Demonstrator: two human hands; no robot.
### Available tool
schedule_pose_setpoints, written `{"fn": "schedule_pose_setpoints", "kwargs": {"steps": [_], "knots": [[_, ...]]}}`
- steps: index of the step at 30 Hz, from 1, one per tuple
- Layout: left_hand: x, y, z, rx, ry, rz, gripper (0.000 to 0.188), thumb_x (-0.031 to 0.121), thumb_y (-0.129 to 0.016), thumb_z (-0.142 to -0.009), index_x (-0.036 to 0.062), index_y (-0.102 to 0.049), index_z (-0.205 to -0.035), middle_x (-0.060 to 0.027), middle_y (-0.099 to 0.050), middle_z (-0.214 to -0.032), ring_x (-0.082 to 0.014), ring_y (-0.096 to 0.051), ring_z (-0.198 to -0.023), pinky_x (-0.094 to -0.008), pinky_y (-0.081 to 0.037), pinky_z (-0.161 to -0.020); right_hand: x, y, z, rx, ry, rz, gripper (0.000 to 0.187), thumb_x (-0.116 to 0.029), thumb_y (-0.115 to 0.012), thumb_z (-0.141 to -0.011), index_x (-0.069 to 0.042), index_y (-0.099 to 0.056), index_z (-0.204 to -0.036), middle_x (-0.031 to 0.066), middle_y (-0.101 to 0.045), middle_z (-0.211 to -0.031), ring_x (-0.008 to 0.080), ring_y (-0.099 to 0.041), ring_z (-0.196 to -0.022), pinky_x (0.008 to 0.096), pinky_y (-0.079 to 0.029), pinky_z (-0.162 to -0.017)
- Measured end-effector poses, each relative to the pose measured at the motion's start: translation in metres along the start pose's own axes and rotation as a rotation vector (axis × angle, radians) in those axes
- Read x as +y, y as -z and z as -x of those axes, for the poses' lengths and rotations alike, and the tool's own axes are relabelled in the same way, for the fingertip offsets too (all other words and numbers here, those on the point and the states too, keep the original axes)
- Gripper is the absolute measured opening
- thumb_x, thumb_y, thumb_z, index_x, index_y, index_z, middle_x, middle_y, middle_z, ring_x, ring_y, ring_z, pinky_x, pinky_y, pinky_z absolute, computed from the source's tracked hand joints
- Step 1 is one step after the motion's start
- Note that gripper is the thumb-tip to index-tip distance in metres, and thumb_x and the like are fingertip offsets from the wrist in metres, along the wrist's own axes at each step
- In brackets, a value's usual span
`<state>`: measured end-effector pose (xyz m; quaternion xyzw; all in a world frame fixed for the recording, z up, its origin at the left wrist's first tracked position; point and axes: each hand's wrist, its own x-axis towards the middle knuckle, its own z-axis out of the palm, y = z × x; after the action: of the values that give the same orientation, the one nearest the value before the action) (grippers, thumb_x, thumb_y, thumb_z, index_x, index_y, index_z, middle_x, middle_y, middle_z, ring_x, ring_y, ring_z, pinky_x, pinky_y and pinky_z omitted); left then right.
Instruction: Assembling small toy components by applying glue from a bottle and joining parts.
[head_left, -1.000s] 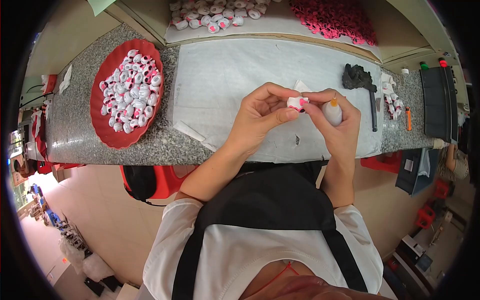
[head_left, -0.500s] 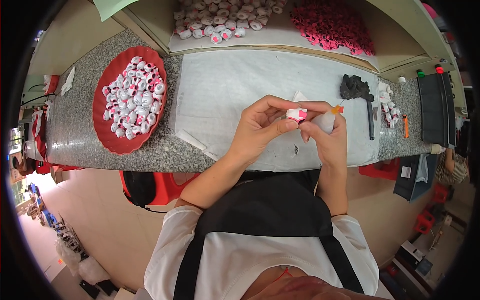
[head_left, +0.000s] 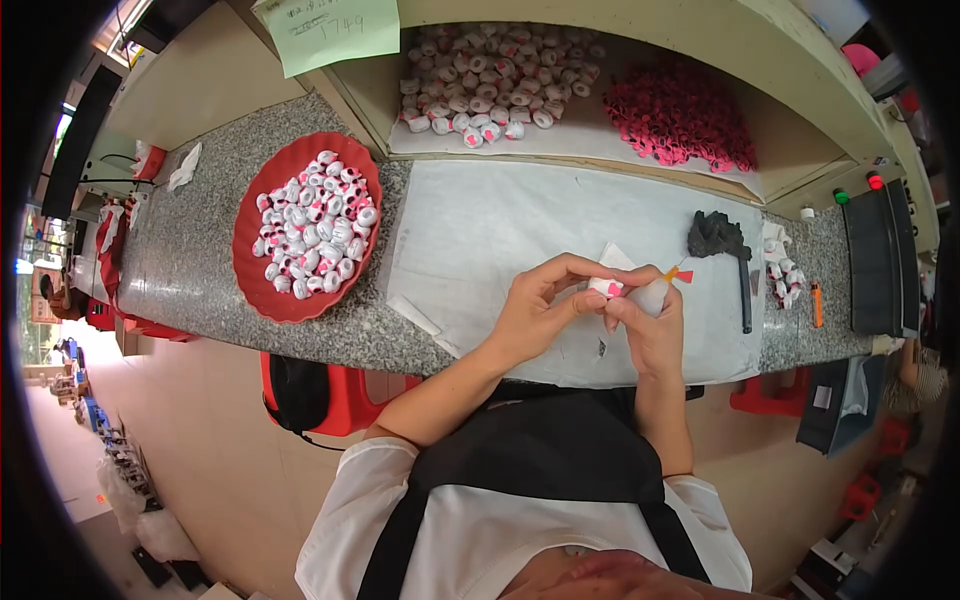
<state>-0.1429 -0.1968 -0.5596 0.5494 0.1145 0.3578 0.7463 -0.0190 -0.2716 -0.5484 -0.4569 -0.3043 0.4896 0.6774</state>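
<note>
Between the fingertips of my left hand is a small white figurine piece with a pink patch, pinched by thumb and fingers. My right hand is closed around a small white squeeze bottle, whose orange and yellow tip points away to the upper right. The thumb and fingertips of this hand also touch the piece at its right side. Both hands are together over the white sheet on the counter. A folded white paper lies just beyond the fingers.
A red scalloped dish of similar pieces stands at left. The shelf behind bears white pieces and a pile of pink parts. To the right are a black lump, a dark pen-like stick, an orange marker and a black bin.
The view has tilted, so counter and shelf appear lower and farther right. My hands stay together on the same piece, which seems slightly turned; the bottle remains in my right hand.
</note>
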Motion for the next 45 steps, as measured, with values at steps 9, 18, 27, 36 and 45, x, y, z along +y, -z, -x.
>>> {"fn": "schedule_pose_setpoints", "kwargs": {"steps": [9,18,27,36,45], "knots": [[0.031,0.044,-0.011,0.051,0.259,-0.806,0.023,0.007,-0.059,-0.069,0.0031,-0.053,-0.091,-0.0089,-0.057,-0.089,-0.0188,-0.052,-0.09,-0.0288,-0.037,-0.081,0.0,0.024,-0.005,0.169,0.053,0.282,0.03,0.0,-0.053,-0.069,0.001,-0.049,-0.099,0.0021,-0.049,-0.065,0.0058,-0.041,-0.051,0.0174,-0.034,-0.048],[0.028,0.066,-0.043,0.021,-0.127,-1.292,0.02,0.009,-0.059,-0.067,0.0051,-0.053,-0.086,-0.007,-0.056,-0.083,-0.0234,-0.049,-0.09,-0.0327,-0.036,-0.08,0.007,0.032,-0.003,0.176,0.023,0.316,0.024,0.0,-0.053,-0.068,0.0,-0.052,-0.092,0.0005,-0.049,-0.065,0.0047,-0.04,-0.053,0.0166,-0.033,-0.047],[-0.036,0.093,-0.219,0.075,-0.481,-1.795,0.017,0.018,-0.048,-0.071,0.0132,-0.057,-0.085,-0.0111,-0.053,-0.087,-0.0278,-0.051,-0.079,-0.036,-0.041,-0.068,0.019,0.039,-0.001,0.17,0.169,0.417,0.022,0.0,-0.053,-0.069,-0.002,-0.053,-0.091,-0.0012,-0.048,-0.066,0.0033,-0.04,-0.054,0.0151,-0.033,-0.046],[-0.04,0.082,-0.223,0.106,-0.631,-2.058,0.015,0.017,-0.049,-0.071,0.0119,-0.054,-0.084,-0.0089,-0.056,-0.085,-0.025,-0.054,-0.079,-0.0351,-0.042,-0.065,0.01,0.039,0.003,0.112,0.208,0.442,0.024,-0.005,-0.056,-0.07,-0.004,-0.051,-0.094,0.0006,-0.049,-0.068,0.0066,-0.046,-0.071,0.0203,-0.036,-0.07],[0.047,0.007,-0.075,0.132,0.148,-0.102,0.025,0.004,-0.055,-0.071,0.0019,-0.05,-0.096,-0.0038,-0.051,-0.085,-0.0118,-0.051,-0.074,-0.0234,-0.043,-0.069,0.01,0.057,0.009,0.086,0.218,-0.114,0.037,0.005,-0.04,-0.069,-0.006,-0.027,-0.102,0.01,-0.038,-0.095,0.0091,-0.04,-0.052,0.017,-0.031,-0.034]]}}
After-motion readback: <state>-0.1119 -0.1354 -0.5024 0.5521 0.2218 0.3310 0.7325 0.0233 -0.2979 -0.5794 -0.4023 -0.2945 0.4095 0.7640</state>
